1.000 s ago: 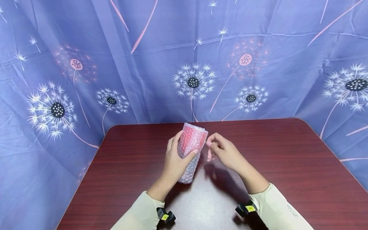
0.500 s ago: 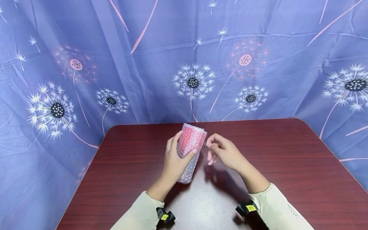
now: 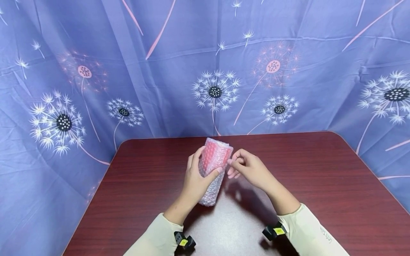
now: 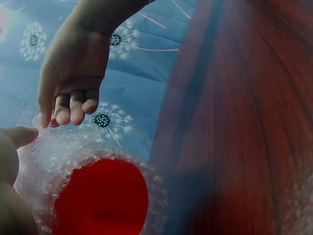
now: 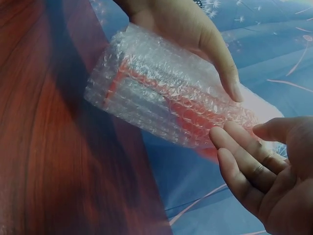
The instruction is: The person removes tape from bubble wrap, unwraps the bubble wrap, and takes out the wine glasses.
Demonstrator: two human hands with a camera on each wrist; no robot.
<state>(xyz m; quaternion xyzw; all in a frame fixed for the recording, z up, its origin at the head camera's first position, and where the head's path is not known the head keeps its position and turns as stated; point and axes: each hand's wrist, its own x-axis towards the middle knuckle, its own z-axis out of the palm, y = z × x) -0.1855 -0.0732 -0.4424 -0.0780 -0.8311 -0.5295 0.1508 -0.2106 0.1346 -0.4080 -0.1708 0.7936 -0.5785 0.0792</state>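
Left hand (image 3: 196, 179) spread wide around bubble wrap (image 3: 215, 158), thumb on near face, fingers at left side. Right hand (image 3: 251, 170) half-curled at wrap's upper right edge; whether it pinches anything, cannot tell. Wrap stands tilted between hands, over middle of table (image 3: 320, 177). Left wrist view shows round red end (image 4: 102, 196) uncovered inside wrap; head view gives red only through bubbles. Behind table, blue cloth (image 3: 173, 89) with dandelions.
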